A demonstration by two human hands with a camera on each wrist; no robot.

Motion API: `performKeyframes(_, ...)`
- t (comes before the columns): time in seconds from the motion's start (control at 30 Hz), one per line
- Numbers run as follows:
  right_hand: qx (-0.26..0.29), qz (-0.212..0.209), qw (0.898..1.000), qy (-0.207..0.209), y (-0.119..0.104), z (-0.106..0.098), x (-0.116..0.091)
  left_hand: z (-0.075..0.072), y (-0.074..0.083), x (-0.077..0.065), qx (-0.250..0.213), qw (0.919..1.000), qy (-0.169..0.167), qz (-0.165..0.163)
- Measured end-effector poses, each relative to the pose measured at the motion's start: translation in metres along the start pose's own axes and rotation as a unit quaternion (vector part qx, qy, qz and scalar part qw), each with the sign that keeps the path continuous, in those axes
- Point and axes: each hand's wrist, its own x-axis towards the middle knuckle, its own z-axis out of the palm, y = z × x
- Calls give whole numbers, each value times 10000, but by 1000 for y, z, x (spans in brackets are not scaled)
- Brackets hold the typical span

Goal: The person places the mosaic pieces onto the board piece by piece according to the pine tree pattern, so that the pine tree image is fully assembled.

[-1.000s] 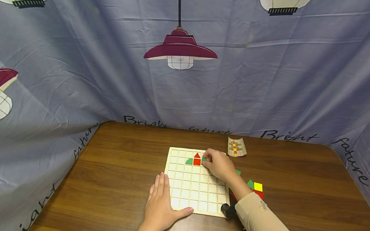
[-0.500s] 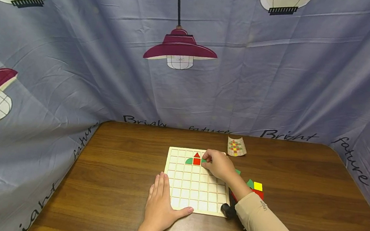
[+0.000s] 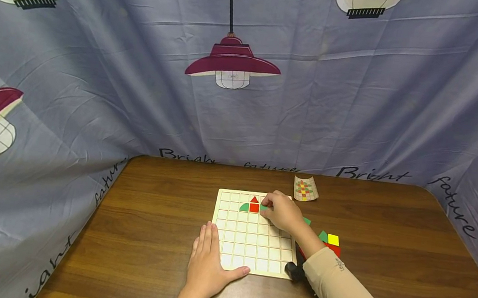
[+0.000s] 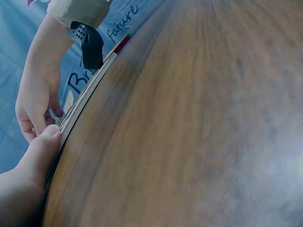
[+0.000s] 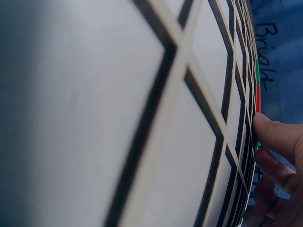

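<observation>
A pale grid board (image 3: 237, 248) of square cells lies on the table. Near its far edge sit a red triangle tile (image 3: 254, 199), a red square tile (image 3: 254, 208) and a green rounded tile (image 3: 244, 207). My right hand (image 3: 282, 211) pinches another green tile (image 3: 263, 207) between thumb and fingers, just right of the red square; its full shape is hidden by the fingers. My left hand (image 3: 207, 264) rests along the board's left edge with straight fingers, its thumb at the front edge. In the left wrist view the thumb (image 4: 45, 144) touches the board's edge.
Loose tiles lie right of the board, among them a yellow square (image 3: 333, 240) and a red tile (image 3: 333, 249), partly behind the right forearm. A small pattern card (image 3: 305, 189) lies beyond the board. The wooden table (image 3: 159, 218) meets a printed curtain (image 3: 316, 104).
Almost nothing differs. The right hand keeps its pinch on the green tile at the same cell, with its knuckles slightly raised. The left hand stays where it was.
</observation>
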Motion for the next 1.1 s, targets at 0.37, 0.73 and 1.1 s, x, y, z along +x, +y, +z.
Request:
performKeyframes(0.37,-18,24,10000,-5,0,1,0,-1,1,0,33,10000,-20,1)
performKeyframes(0.73,-49,117,9999,1,-1,-1,-1,-1,1,0,85,10000,38,10)
performKeyframes(1.1,-274,192,9994,64,-2,-6,-6,0,1,-1,16,9999,139,20)
